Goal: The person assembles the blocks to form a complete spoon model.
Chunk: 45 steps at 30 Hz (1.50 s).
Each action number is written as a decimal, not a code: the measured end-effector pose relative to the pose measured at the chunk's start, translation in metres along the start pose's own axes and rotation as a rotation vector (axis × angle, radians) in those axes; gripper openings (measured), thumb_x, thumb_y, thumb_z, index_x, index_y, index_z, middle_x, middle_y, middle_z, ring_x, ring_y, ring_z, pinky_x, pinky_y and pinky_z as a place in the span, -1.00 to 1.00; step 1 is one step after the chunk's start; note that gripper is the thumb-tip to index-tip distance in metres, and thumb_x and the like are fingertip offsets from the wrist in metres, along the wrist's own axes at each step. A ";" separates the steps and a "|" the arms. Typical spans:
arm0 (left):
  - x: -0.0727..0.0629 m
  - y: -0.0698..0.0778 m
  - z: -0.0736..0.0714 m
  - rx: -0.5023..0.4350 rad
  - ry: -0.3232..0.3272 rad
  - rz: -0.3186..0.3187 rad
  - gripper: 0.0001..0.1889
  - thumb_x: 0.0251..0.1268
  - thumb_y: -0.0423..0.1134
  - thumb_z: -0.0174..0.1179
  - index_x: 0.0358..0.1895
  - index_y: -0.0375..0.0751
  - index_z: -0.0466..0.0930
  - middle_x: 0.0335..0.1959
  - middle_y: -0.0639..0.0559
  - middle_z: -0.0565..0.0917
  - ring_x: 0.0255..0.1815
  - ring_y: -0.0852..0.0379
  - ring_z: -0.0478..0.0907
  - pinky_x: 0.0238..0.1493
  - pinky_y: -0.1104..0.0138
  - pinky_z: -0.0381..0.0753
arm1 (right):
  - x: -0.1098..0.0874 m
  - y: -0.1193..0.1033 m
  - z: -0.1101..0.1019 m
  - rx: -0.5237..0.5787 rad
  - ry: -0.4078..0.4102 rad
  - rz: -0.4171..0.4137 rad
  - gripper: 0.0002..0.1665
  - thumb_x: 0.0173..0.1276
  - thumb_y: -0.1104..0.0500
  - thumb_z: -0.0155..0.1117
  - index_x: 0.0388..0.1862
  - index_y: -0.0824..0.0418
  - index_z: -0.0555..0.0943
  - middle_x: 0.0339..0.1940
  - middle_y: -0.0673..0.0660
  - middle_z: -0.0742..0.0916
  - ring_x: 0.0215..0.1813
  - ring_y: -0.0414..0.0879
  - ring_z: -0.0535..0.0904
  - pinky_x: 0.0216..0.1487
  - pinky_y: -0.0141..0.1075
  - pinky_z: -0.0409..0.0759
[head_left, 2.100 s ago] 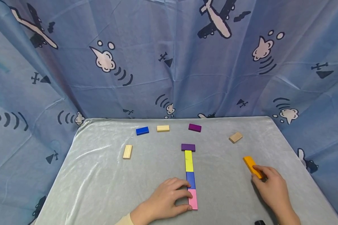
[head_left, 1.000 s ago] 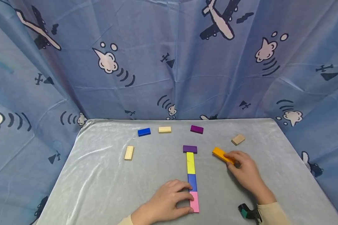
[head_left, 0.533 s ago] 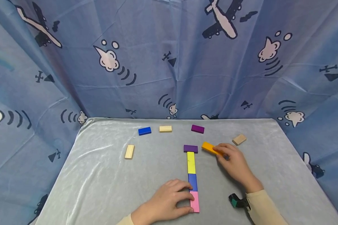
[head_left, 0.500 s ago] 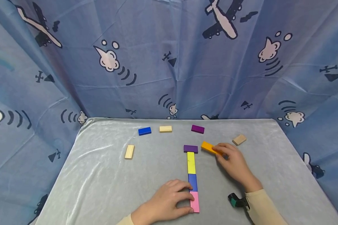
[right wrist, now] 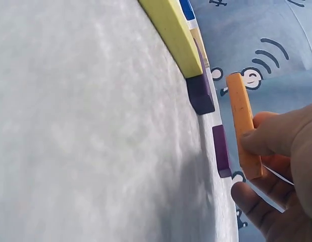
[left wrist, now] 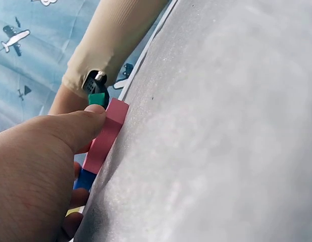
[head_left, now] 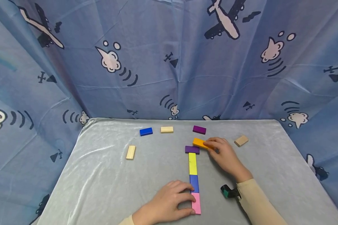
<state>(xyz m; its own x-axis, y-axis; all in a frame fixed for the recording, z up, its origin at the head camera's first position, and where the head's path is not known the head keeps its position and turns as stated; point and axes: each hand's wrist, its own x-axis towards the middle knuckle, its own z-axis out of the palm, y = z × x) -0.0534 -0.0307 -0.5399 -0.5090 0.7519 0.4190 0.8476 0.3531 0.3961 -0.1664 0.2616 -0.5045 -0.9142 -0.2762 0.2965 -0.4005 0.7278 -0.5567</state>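
My right hand (head_left: 223,154) pinches an orange wooden block (head_left: 199,143) between thumb and fingers, just behind and right of a dark purple block (head_left: 192,150). In the right wrist view, the orange block (right wrist: 241,118) looks raised off the cloth. The purple block lies crosswise at the far end of a row: a yellow block (head_left: 192,164), a blue block (head_left: 194,182) and a pink block (head_left: 196,204), end to end. My left hand (head_left: 169,201) rests at the left side of that row, its fingertips touching the blue and pink blocks. The left thumb touches the pink block (left wrist: 106,138).
Along the back lie another blue block (head_left: 146,132), a plain wood block (head_left: 167,129) and a magenta-purple block (head_left: 199,130). Plain wood blocks also lie at left (head_left: 130,152) and right (head_left: 241,140). A black-and-green wrist device (head_left: 229,191) sits by the right sleeve. Grey cloth (head_left: 101,187) covers the table.
My right hand has carried the orange block leftward and away from me, from the right side to just behind the dark purple block. The left hand has stayed by the row.
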 end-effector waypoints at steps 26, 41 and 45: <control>0.000 -0.002 0.001 -0.053 -0.051 -0.023 -0.76 0.57 0.17 0.34 0.06 0.18 0.77 0.27 0.21 0.63 0.27 0.33 0.51 0.39 0.56 0.33 | 0.030 -0.007 0.027 0.052 -0.124 0.046 -0.64 0.53 0.50 0.32 0.21 0.30 0.80 0.22 0.22 0.73 0.30 0.22 0.53 0.39 0.22 0.54; -0.001 -0.003 0.000 -0.066 -0.095 -0.047 -0.72 0.60 0.20 0.30 0.09 0.18 0.77 0.30 0.21 0.61 0.31 0.34 0.49 0.43 0.54 0.32 | 0.031 -0.007 0.029 0.071 -0.164 0.073 -0.60 0.51 0.54 0.30 0.19 0.27 0.81 0.21 0.20 0.74 0.29 0.20 0.56 0.39 0.23 0.56; 0.000 -0.003 0.000 -0.066 -0.098 -0.048 -0.72 0.60 0.20 0.29 0.09 0.18 0.77 0.30 0.21 0.61 0.31 0.35 0.49 0.43 0.54 0.31 | 0.030 -0.006 0.031 0.070 -0.164 0.071 -0.60 0.52 0.54 0.28 0.19 0.28 0.81 0.20 0.19 0.74 0.30 0.20 0.57 0.41 0.23 0.55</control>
<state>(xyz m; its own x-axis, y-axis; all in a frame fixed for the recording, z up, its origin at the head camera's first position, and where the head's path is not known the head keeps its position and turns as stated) -0.0563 -0.0318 -0.5411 -0.5285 0.7872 0.3177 0.8095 0.3546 0.4680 -0.1935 0.2295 -0.5161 -0.9360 -0.3284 0.1268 -0.3323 0.7051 -0.6265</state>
